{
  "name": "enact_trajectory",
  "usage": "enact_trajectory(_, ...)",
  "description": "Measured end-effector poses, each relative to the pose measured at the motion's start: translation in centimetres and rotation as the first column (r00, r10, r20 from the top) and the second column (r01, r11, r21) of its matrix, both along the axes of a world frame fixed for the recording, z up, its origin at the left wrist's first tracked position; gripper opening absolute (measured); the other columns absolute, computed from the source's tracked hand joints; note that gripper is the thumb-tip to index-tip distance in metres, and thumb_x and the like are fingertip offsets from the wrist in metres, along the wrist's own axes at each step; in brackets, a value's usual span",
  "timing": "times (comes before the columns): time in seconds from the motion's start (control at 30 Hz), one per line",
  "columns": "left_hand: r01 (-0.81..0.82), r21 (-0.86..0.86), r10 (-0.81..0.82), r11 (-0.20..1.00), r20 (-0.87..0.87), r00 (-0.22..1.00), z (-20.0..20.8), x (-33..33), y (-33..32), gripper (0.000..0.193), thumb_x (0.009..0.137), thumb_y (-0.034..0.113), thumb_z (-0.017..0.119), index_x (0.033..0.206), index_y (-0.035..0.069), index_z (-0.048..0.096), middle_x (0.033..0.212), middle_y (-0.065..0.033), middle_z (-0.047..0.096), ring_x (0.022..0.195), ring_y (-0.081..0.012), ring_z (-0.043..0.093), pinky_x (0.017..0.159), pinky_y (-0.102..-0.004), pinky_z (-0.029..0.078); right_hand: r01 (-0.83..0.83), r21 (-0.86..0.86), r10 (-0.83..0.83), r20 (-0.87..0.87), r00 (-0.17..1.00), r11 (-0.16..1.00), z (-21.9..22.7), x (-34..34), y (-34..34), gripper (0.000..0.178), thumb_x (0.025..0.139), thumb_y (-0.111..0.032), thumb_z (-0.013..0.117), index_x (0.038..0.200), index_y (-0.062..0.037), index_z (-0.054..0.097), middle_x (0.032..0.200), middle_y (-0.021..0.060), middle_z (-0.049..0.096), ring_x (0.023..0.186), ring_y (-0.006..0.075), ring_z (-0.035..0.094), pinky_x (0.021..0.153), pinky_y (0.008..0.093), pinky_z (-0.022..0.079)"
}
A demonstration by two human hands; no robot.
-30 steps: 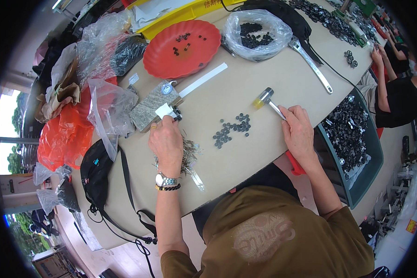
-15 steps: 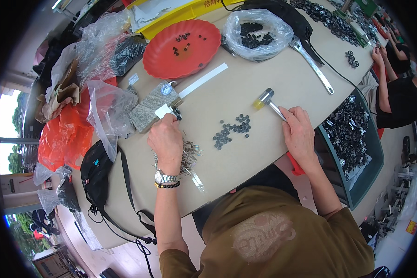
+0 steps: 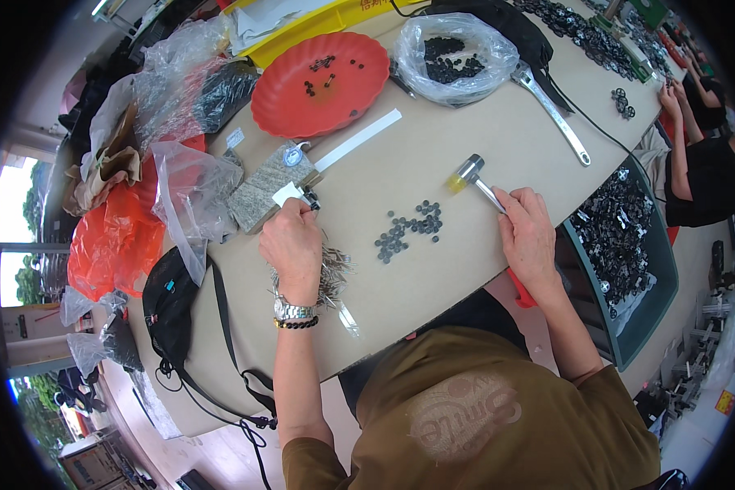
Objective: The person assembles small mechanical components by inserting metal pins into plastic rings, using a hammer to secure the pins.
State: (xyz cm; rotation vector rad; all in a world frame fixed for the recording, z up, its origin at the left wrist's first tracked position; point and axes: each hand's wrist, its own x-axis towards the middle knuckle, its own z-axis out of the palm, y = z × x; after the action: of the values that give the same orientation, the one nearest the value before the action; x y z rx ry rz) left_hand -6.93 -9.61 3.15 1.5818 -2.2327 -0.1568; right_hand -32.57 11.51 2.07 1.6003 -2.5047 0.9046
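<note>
My right hand (image 3: pixel 529 235) is closed round the handle of a small hammer (image 3: pixel 470 170) with a metal head and a yellow striking face; its head is over the table. My left hand (image 3: pixel 292 245) pinches a small black part (image 3: pixel 311 198) at the near edge of a grey stone-like block (image 3: pixel 261 192). A small white piece (image 3: pixel 287 193) lies on the block against these fingers, which partly hide the part. Beside my left wrist is a heap of thin metal pins (image 3: pixel 335 276). Several small dark round pieces (image 3: pixel 394 243) lie between my hands.
A red plate (image 3: pixel 290 102) and a clear bag of black pieces (image 3: pixel 498 69) stand farther back, beside an adjustable wrench (image 3: pixel 559 122). Plastic bags (image 3: pixel 184 192) and a black pouch (image 3: pixel 170 306) crowd the left. A green bin (image 3: pixel 665 286) of black parts stands right. Other people work at far right.
Almost nothing differs. My left hand has shifted very slightly at the block, while the right hand and hammer stay nearly in place.
</note>
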Motion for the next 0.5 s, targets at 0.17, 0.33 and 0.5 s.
enact_trajectory(0.17, -0.019, -0.015, 0.020, 1.000, 0.019, 1.000, 0.3, -0.2, -0.1, 0.005, 0.084, 0.012, 0.074, 0.087, 0.009, 0.072, 0.079, -0.0138, 0.074, 0.074, -0.0372, 0.071, 0.068, -0.0479, 0.054, -0.005, 0.003, 0.005, 0.005, 1.000, 1.000, 0.2, 0.1, 0.0, 0.038, 0.086, 0.003, 0.068, 0.124, -0.0018, 0.070, 0.103, 0.0099, 0.058, 0.096, 0.0283, 0.059, 0.080, 0.0407, 0.052)
enact_trajectory(0.33, -0.005, 0.003, 0.005, 1.000, -0.027, 1.000, 0.1, 0.9, 0.1, 0.007, 0.082, 0.011, 0.076, 0.088, 0.009, 0.072, 0.079, -0.0128, 0.074, 0.074, -0.0366, 0.071, 0.068, -0.0468, 0.054, -0.005, 0.013, 0.005, 0.013, 1.000, 1.000, 0.1, 0.0, 0.0, 0.039, 0.086, 0.003, 0.068, 0.125, -0.0020, 0.069, 0.104, 0.0099, 0.058, 0.096, 0.0284, 0.059, 0.080, 0.0408, 0.052)
enact_trajectory(0.5, -0.041, 0.041, 0.047, 0.998, -0.150, 0.988, 0.7, 2.8, 0.8, 0.012, 0.077, 0.008, 0.079, 0.089, 0.008, 0.074, 0.078, -0.0097, 0.073, 0.076, -0.0323, 0.069, 0.071, -0.0441, 0.054, -0.006, 0.016, 0.005, 0.016, 1.000, 1.000, 0.2, 0.1, 0.0, 0.040, 0.086, 0.003, 0.068, 0.125, -0.0025, 0.069, 0.104, 0.0102, 0.058, 0.096, 0.0288, 0.059, 0.080, 0.0412, 0.052)
